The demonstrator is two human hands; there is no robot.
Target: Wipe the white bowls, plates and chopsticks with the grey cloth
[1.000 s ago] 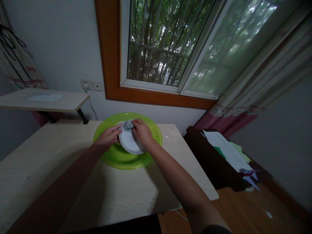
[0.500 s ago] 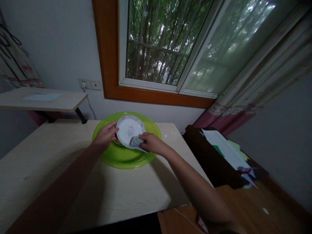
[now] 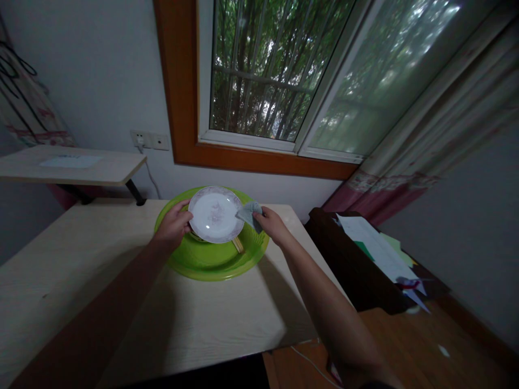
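Pale wood-grain table (image 3: 211,308), set against a light-coloured wall (image 3: 105,75), beneath a white-framed sliding window (image 3: 263,81) with orange-brown wooden surround; at far left, a raised pale board shelf (image 3: 109,172) on dark legs, bearing one white paper sheet (image 3: 71,161). On the table, toward the wall: one broad, round, bright-green plastic basin (image 3: 214,267). Over the basin, held up with patterned face in view: one round white ceramic-looking plate (image 3: 214,221), faint purplish floral centre, matching rim band. Left hand (image 3: 173,224): closed at the plate's left edge, thumb on the front, remaining fingers partly hidden behind. Right hand (image 3: 272,222): fingers pinched narrow on one soft grey-green cloth (image 3: 250,212), overlapping the plate's right edge in view; actual contact not certain. Inside the basin: one set of yellowish, wooden-looking chopsticks (image 3: 238,245), at lower right of the plate and partly covered by it; also one sliver of a patterned vessel (image 3: 197,236), mostly hidden beneath the plate, kind not tellable. Progress, by judgement: wiping of the plate apparently under way, not closed out. Done: plate taken in hand, front face mostly uncovered, no soiling visible. Left: plate not yet set down; chopsticks and vessel both out of hand, perhaps outstanding, perhaps finished. Dryness and reverse of the plate: not readable.
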